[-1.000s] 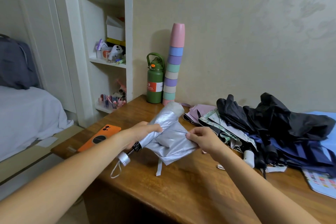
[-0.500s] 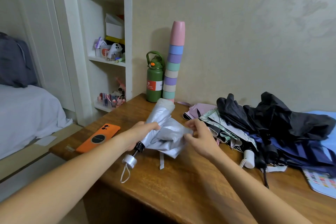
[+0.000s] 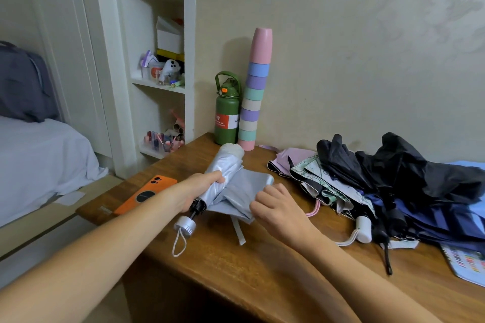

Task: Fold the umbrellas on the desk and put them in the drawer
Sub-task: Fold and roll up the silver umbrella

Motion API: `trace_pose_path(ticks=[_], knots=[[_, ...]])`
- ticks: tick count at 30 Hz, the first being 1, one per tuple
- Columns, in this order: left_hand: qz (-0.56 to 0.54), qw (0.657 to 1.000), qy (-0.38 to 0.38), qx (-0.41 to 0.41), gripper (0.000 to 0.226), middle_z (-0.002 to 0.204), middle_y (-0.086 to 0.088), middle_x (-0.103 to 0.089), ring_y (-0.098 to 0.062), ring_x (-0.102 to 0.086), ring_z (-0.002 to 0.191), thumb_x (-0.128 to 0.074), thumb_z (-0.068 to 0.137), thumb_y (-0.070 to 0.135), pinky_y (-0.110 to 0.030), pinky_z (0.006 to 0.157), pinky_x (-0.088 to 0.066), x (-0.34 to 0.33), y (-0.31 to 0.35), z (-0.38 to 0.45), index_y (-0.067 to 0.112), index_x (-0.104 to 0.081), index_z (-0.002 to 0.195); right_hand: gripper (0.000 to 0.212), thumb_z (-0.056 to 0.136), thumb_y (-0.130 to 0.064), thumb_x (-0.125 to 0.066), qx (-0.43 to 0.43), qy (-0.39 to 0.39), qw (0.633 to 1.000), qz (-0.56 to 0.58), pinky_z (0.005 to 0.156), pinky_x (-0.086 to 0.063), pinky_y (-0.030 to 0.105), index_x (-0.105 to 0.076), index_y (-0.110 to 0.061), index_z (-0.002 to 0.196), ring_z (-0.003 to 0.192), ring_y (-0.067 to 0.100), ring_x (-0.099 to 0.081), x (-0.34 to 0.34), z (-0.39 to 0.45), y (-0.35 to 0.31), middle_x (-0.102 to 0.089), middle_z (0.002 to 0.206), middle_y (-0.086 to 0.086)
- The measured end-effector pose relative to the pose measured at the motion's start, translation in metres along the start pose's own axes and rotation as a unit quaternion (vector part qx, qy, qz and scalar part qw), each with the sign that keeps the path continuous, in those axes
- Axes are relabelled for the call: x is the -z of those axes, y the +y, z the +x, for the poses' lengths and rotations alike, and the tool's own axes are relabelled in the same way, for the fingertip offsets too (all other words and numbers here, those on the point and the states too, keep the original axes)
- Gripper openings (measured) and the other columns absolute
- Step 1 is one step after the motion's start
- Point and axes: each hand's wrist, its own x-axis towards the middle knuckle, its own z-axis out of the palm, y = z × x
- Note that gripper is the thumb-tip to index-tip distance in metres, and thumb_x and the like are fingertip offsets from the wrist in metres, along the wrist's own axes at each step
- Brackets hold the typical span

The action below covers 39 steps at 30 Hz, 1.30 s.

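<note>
Several small cosmetics stand in a clear tray (image 3: 160, 144) on the lowest shelf beside the counter (image 3: 262, 270). Above the counter, the left hand (image 3: 199, 189) grips the silver umbrella (image 3: 231, 181), half folded, and the right hand (image 3: 278, 208) pinches its loose canopy.

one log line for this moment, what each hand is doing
step: folding silver umbrella | left hand: grips shaft | right hand: pinches loose canopy | strap: unfastened
</note>
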Motion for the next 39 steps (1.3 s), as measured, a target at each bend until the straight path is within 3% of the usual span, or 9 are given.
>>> trace_pose_path(ticks=[8,16,19,22,25,28,30,36,39], knots=[[-0.015,0.999,-0.039,-0.001,0.055,0.104,-0.023,-0.076,-0.039,-0.073,0.104,-0.08,0.08,0.029,-0.049,0.096,-0.058,0.005,0.0,0.001,0.003,-0.059,0.123,0.01,0.099,-0.024,-0.065,-0.034,0.015,0.999,0.01,0.072,-0.033,0.028,-0.064,-0.015,0.103,0.082,0.019,-0.048,0.0,-0.001,-0.009,-0.058,0.1,0.001],[0.143,0.976,0.05,-0.156,0.024,0.097,-0.006,-0.063,-0.021,-0.061,0.085,-0.069,0.088,0.027,-0.031,0.065,-0.045,-0.004,-0.005,0.007,0.013,-0.057,0.103,0.005,0.09,-0.013,-0.065,0.029,-0.06,0.997,0.035,0.066,-0.037,0.032,-0.06,-0.014,0.091,0.074,0.023,-0.047,-0.007,-0.004,-0.007,-0.053,0.087,0.001],[0.371,0.876,0.099,-0.292,0.013,0.082,0.005,-0.061,-0.021,-0.062,0.08,-0.067,0.089,0.03,-0.031,0.062,-0.044,-0.004,-0.001,0.001,0.023,-0.056,0.091,0.021,0.087,-0.021,-0.064,-0.03,-0.029,0.997,0.064,0.073,-0.045,0.041,-0.063,-0.008,0.104,0.087,0.028,-0.051,0.007,0.01,-0.004,-0.057,0.107,0.008],[0.577,0.699,0.112,-0.407,0.031,0.092,0.003,-0.066,-0.023,-0.068,0.088,-0.065,0.093,0.034,-0.034,0.068,-0.051,-0.01,0.011,-0.015,0.024,-0.055,0.121,0.043,0.089,-0.033,-0.068,-0.076,-0.007,0.995,0.056,0.093,-0.046,0.04,-0.06,-0.007,0.123,0.109,0.03,-0.054,0.023,0.035,0.008,-0.057,0.125,0.01],[0.664,0.556,0.116,-0.485,0.039,0.104,-0.002,-0.07,-0.025,-0.069,0.092,-0.064,0.096,0.04,-0.034,0.066,-0.043,-0.021,0.021,-0.028,0.02,-0.054,0.127,0.058,0.086,-0.05,-0.071,-0.147,-0.184,0.967,0.101,0.085,-0.044,0.034,-0.054,-0.018,0.131,0.108,0.024,-0.057,0.037,0.059,0.022,-0.06,0.122,0.0],[0.675,0.501,0.133,-0.525,0.028,0.1,0.0,-0.069,-0.025,-0.068,0.088,-0.065,0.094,0.035,-0.034,0.062,-0.038,-0.023,0.023,-0.03,0.019,-0.053,0.113,0.06,0.077,-0.052,-0.08,-0.207,-0.384,0.888,0.146,0.082,-0.051,0.038,-0.057,-0.021,0.123,0.098,0.023,-0.063,0.039,0.068,0.033,-0.069,0.111,-0.001],[0.654,0.535,0.125,-0.52,0.023,0.095,0.002,-0.066,-0.024,-0.066,0.085,-0.065,0.092,0.035,-0.034,0.061,-0.039,-0.024,0.022,-0.03,0.021,-0.054,0.106,0.047,0.073,-0.042,-0.079,-0.205,-0.392,0.885,0.144,0.078,-0.055,0.041,-0.062,-0.021,0.111,0.09,0.025,-0.065,0.038,0.066,0.034,-0.072,0.1,0.001],[0.5,0.809,-0.145,-0.273,0.038,0.075,0.0,-0.07,-0.015,-0.061,0.061,-0.082,0.076,0.047,-0.031,0.055,-0.047,-0.017,0.035,-0.026,0.015,-0.066,0.088,0.029,0.078,-0.027,-0.068,-0.103,-0.253,0.961,-0.037,0.056,-0.03,0.036,-0.048,-0.019,0.098,0.082,0.035,-0.065,0.024,0.046,0.026,-0.066,0.094,0.003],[0.52,0.793,-0.139,-0.284,0.046,0.08,-0.003,-0.074,-0.015,-0.063,0.066,-0.083,0.076,0.054,-0.032,0.061,-0.047,-0.017,0.035,-0.023,0.012,-0.069,0.09,0.034,0.077,-0.034,-0.069,-0.144,-0.245,0.959,0.007,0.057,-0.04,0.037,-0.047,-0.02,0.099,0.083,0.035,-0.065,0.016,0.04,0.021,-0.064,0.094,0.002]])
